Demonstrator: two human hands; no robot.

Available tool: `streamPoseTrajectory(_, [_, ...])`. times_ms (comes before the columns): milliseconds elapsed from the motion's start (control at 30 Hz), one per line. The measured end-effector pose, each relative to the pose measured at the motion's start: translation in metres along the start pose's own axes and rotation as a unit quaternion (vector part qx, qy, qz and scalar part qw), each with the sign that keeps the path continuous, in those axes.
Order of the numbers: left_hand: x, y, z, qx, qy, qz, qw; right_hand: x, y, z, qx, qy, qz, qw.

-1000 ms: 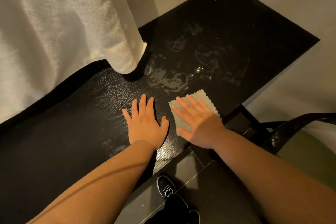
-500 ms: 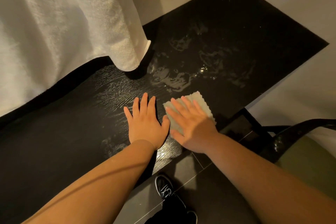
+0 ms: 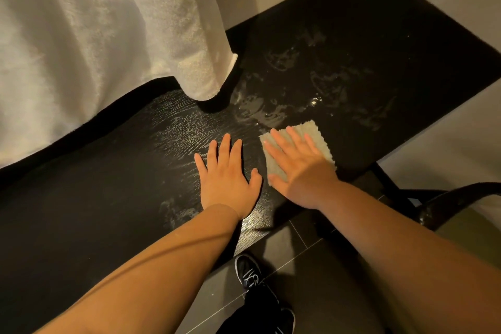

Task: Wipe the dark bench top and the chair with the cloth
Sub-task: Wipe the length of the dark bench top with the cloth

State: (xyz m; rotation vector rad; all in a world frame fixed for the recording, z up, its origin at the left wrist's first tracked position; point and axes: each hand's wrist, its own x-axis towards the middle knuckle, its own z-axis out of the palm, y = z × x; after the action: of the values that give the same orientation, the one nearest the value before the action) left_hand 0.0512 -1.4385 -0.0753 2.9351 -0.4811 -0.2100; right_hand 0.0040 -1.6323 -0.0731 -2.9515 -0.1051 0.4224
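The dark bench top (image 3: 379, 43) runs from lower left to upper right, with wet smears across its middle. A small pale cloth (image 3: 311, 131) lies flat on it near the front edge. My right hand (image 3: 298, 165) presses on the cloth with straight fingers and covers most of it. My left hand (image 3: 225, 176) rests flat on the bare bench just left of the cloth, fingers straight. The chair (image 3: 461, 198) shows at the right edge as a dark curved back with a greenish seat.
A white towel (image 3: 95, 35) hangs down over the bench's back left part, its corner close to the wet patch. Pale walls close the bench at the back and right. Dark floor tiles and my black shoe (image 3: 248, 270) lie below the front edge.
My right hand slid the cloth slightly left toward my left hand, then back a little to the right. My left hand stayed flat in place.
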Motion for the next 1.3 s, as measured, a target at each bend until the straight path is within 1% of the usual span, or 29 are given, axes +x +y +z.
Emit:
streamPoseTrajectory(67, [0.0,0.0,0.001,0.002,0.007,0.0,1.0,0.003,0.016,-0.008,0.007,-0.005,-0.028,1.0])
streamPoseTrajectory(100, [0.0,0.0,0.001,0.001,0.007,-0.001,1.0,0.008,0.026,-0.011,0.001,-0.005,-0.021,1.0])
streamPoseTrajectory(133, [0.001,0.0,0.002,0.0,0.006,-0.002,1.0,0.016,0.038,-0.014,-0.006,-0.001,0.004,1.0])
streamPoseTrajectory(200, [0.001,0.0,0.002,-0.001,0.006,-0.002,1.0,0.03,0.053,-0.018,-0.008,0.012,0.084,0.996])
streamPoseTrajectory(267, [0.0,0.0,0.002,-0.001,0.007,0.0,1.0,0.039,0.048,-0.015,0.002,0.042,0.145,0.989])
streamPoseTrajectory(300, [0.001,-0.001,0.002,-0.002,0.004,0.0,1.0,0.04,0.039,-0.015,0.006,0.05,0.158,0.986])
streamPoseTrajectory(333, [0.001,0.0,0.002,-0.002,0.003,-0.001,1.0,0.036,0.027,-0.014,0.01,0.048,0.15,0.988])
streamPoseTrajectory(367, [0.001,0.0,0.001,0.0,0.003,-0.001,1.0,0.031,0.014,-0.014,0.008,0.035,0.119,0.992])
streamPoseTrajectory(433, [0.001,0.0,0.002,0.002,0.001,-0.002,1.0,0.017,-0.008,-0.012,-0.004,-0.008,0.038,0.999])
streamPoseTrajectory(467, [0.001,0.0,0.002,0.0,0.001,-0.004,1.0,0.01,-0.015,-0.01,-0.005,-0.016,0.006,1.0])
streamPoseTrajectory(533, [0.0,-0.001,0.003,-0.005,0.008,-0.006,1.0,0.005,-0.014,-0.009,0.0,-0.016,-0.04,0.999])
streamPoseTrajectory(633, [0.0,-0.001,0.003,-0.004,0.014,-0.007,1.0,0.019,0.015,-0.015,-0.014,-0.021,-0.095,0.995])
streamPoseTrajectory(667, [0.0,0.0,0.003,0.0,0.015,-0.011,1.0,0.028,0.026,-0.019,-0.023,-0.01,-0.089,0.996])
streamPoseTrajectory(733, [-0.001,-0.001,0.003,0.006,0.019,-0.021,1.0,0.046,0.04,-0.025,-0.018,0.03,-0.043,0.998])
streamPoseTrajectory(800, [-0.001,-0.001,0.004,0.005,0.032,-0.034,0.999,0.059,0.04,-0.028,0.01,0.063,0.016,0.998])
streamPoseTrajectory(867, [0.0,-0.001,0.005,0.0,0.039,-0.063,0.997,0.062,0.032,-0.027,0.027,0.074,0.032,0.996])
streamPoseTrajectory(933, [-0.001,0.0,0.006,0.003,0.033,-0.091,0.995,0.049,0.019,-0.019,0.016,0.067,-0.008,0.998])
streamPoseTrajectory(1033, [0.0,0.002,0.005,0.011,0.022,-0.102,0.995,0.013,0.008,-0.007,0.004,0.02,-0.128,0.992])
streamPoseTrajectory(1100, [0.0,0.003,0.003,0.012,0.021,-0.103,0.994,0.008,0.019,-0.01,0.005,-0.01,-0.189,0.982])
streamPoseTrajectory(1133, [0.0,0.003,0.003,0.013,0.021,-0.102,0.994,0.015,0.027,-0.014,0.007,-0.013,-0.209,0.978])
streamPoseTrajectory(1200, [0.001,0.003,0.003,0.015,0.019,-0.101,0.995,0.041,0.042,-0.021,-0.02,-0.008,-0.22,0.975])
streamPoseTrajectory(1300, [0.002,0.003,0.002,0.018,0.015,-0.102,0.995,0.083,0.046,-0.033,-0.041,-0.005,-0.144,0.989])
